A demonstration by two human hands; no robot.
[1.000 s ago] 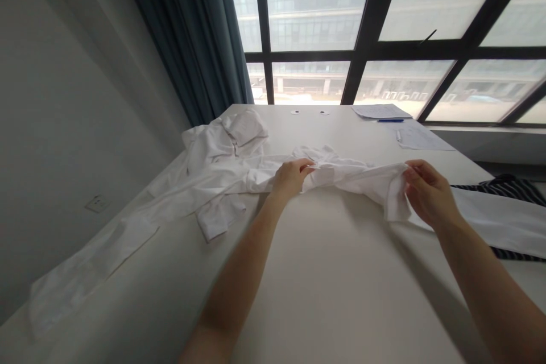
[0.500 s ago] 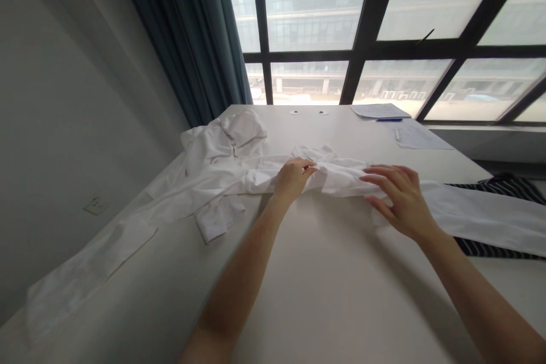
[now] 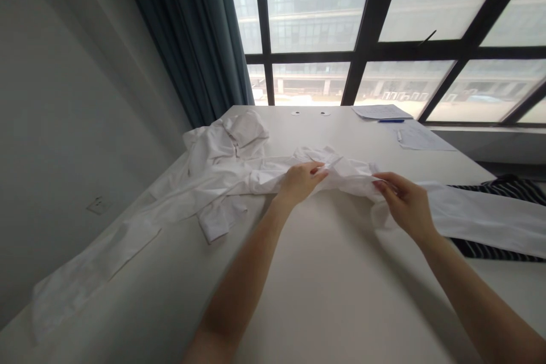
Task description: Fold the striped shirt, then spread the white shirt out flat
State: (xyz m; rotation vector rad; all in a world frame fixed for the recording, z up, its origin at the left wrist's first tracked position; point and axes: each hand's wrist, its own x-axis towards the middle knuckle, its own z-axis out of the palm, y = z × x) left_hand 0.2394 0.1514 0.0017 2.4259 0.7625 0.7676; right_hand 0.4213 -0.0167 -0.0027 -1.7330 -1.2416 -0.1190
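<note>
A white long-sleeved garment, seemingly a shirt (image 3: 222,179), lies crumpled across the table, with one part stretching toward the lower left and bunched folds at the back left. My left hand (image 3: 301,182) pinches its fabric near the middle, thumb and fingers closed on the cloth. Farther right, my right hand (image 3: 405,202) grips the shirt's edge between thumb and fingertips. Between the hands the cloth is gathered in loose folds. Beyond my right hand, a flat length of white fabric (image 3: 486,213) lies over a black striped cloth (image 3: 516,187).
The white table (image 3: 315,284) runs up to a large window. Papers (image 3: 379,112) and a blue pen (image 3: 391,120) lie at its far right. A grey wall with a socket (image 3: 98,205) borders the left, and a dark blue curtain (image 3: 187,28) hangs at the back left.
My right hand, open with fingers apart before, has closed on the shirt's edge. My left hand has shifted slightly right, still pinching the fabric.
</note>
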